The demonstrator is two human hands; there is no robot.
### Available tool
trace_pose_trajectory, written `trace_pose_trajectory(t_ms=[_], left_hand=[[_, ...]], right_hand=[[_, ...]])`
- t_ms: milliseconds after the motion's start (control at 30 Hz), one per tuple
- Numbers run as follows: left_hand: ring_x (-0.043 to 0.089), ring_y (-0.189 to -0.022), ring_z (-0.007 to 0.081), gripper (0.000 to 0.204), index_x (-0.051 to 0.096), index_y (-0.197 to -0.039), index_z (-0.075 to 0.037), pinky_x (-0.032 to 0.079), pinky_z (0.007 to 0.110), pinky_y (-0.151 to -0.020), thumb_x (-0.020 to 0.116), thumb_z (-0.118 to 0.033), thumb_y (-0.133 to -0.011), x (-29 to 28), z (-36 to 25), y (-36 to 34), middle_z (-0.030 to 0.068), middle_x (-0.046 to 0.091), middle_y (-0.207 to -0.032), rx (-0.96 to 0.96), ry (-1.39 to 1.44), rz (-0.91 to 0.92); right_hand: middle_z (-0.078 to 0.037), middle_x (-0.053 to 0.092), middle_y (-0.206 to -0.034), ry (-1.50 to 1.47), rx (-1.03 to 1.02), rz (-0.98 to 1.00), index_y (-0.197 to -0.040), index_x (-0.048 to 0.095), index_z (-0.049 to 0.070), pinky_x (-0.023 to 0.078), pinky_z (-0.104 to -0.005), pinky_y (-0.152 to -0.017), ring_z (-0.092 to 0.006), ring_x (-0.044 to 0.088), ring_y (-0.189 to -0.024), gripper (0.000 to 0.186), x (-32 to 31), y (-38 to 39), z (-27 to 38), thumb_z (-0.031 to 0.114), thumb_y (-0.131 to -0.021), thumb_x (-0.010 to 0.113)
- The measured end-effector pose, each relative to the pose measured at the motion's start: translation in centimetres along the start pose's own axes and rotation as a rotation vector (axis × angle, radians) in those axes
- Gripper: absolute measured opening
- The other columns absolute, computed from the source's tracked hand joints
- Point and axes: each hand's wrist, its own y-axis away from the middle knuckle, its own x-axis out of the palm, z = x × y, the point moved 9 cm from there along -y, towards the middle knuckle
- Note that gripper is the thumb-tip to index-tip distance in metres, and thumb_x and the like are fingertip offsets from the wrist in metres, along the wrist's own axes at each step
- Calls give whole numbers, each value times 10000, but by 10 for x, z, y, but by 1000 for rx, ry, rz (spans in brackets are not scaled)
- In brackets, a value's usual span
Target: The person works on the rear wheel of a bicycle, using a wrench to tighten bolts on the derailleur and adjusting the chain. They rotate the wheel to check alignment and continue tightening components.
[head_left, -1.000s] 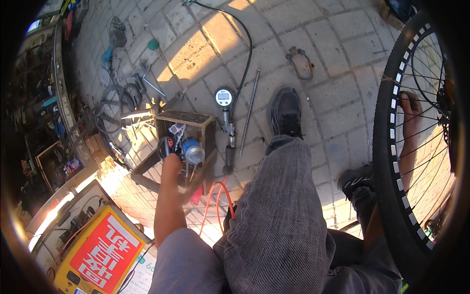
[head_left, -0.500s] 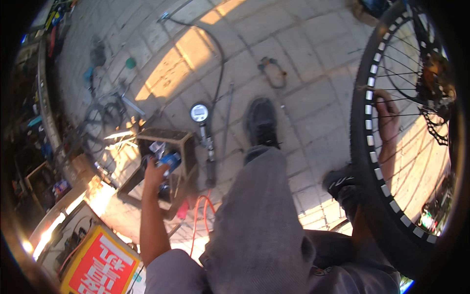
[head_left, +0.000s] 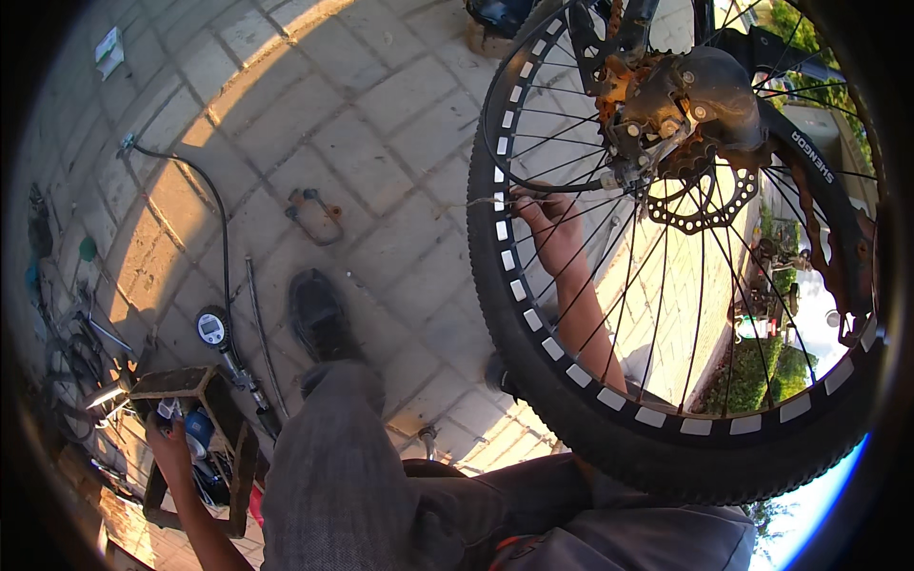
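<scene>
Left hand (head_left: 169,449): lower left, at brown wooden box (head_left: 171,383)
Right hand (head_left: 556,231): centre, by black rubber-tyred wheel (head_left: 619,452)
Grips: cannot tell

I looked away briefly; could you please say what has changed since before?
The view swung right, bringing the wheel nearer the middle and the wooden box farther lower left. Any new grasp by the left hand, in the box, is unclear. The right hand stays at the rim; the gauge still lies on the paving.

Left hand (head_left: 168,445) partly lost in box (head_left: 169,383); any held thing cannot be told. Right hand (head_left: 554,233) partly covered by wheel (head_left: 619,443). Behind it, one shoe (head_left: 501,375) mostly hidden.
</scene>
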Motion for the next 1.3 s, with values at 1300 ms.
trace_pose_trajectory(t_ms=[1300], left_hand=[[539, -1154, 360, 453, 534, -1233, 30, 421, 393, -972, 630, -235, -879, 150, -389, 32, 232, 562, -1221, 580, 719, 322]], right_hand=[[-104, 465, -1379, -481, 186, -292, -1175, 546, -25, 381, -471, -1010, -215, 448, -1244, 495, 15, 43, -40, 380, -1039, 295]])
